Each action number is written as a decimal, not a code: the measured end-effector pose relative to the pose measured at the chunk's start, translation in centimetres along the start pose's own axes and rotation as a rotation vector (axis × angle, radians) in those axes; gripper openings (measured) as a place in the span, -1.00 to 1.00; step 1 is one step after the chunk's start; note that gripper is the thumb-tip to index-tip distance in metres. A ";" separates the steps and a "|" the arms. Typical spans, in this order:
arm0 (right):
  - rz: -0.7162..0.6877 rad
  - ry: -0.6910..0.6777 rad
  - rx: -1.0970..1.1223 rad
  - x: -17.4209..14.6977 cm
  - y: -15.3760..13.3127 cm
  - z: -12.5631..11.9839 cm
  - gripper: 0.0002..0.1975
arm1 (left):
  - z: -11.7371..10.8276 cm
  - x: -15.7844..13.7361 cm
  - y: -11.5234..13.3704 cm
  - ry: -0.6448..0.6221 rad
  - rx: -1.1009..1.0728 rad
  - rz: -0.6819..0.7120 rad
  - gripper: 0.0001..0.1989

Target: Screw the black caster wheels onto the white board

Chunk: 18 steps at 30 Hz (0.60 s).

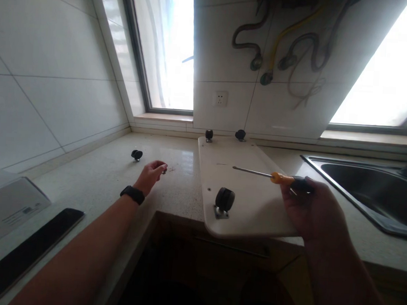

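My right hand (308, 209) is wrapped around the yellow and black handle of a screwdriver (284, 179), whose shaft points left above a white board (248, 210) with rounded corners. My left hand (152, 174) is over the counter, left of the board, with its fingertips pinched on a small metallic piece (164, 171); its kind is too small to tell. Tiny reddish bits (172, 169) lie beside those fingers. A black caster (224, 200) with a metal plate stands on the board's near left corner. Two more casters, one at the far left (209, 134) and one at the far right (240, 135), stand at its back edge.
Another loose caster (136, 155) lies on the counter (105, 178) beyond my left wrist. At the left are a black phone (32, 252) and a white box (10, 209). A steel sink (342, 191) is set in at the right. Pipes (273, 55) hang on the tiled wall.
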State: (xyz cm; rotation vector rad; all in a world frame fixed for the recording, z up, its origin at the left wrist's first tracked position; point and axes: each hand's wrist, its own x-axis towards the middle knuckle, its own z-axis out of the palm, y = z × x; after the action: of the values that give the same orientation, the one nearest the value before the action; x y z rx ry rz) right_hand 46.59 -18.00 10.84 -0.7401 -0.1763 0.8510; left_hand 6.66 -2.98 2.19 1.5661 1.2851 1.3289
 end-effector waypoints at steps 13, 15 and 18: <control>-0.017 -0.051 0.008 -1.2 0.1 0.6 -0.89 | 7.1 -7.4 11.0 -0.342 -0.828 -0.108 -0.86; -0.019 -0.045 0.006 -2.0 0.2 0.7 -0.92 | 7.3 -8.0 11.8 -0.376 -0.881 -0.131 -0.87; -0.052 -0.067 -0.006 -3.5 0.4 1.0 -0.92 | 7.6 -8.6 12.5 -0.393 -0.953 -0.185 -0.84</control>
State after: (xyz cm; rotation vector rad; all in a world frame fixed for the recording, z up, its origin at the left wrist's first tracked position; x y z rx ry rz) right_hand 43.59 -19.85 11.79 -0.7104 -0.2572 0.8268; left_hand 17.17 -13.87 9.83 0.9208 0.4063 1.1633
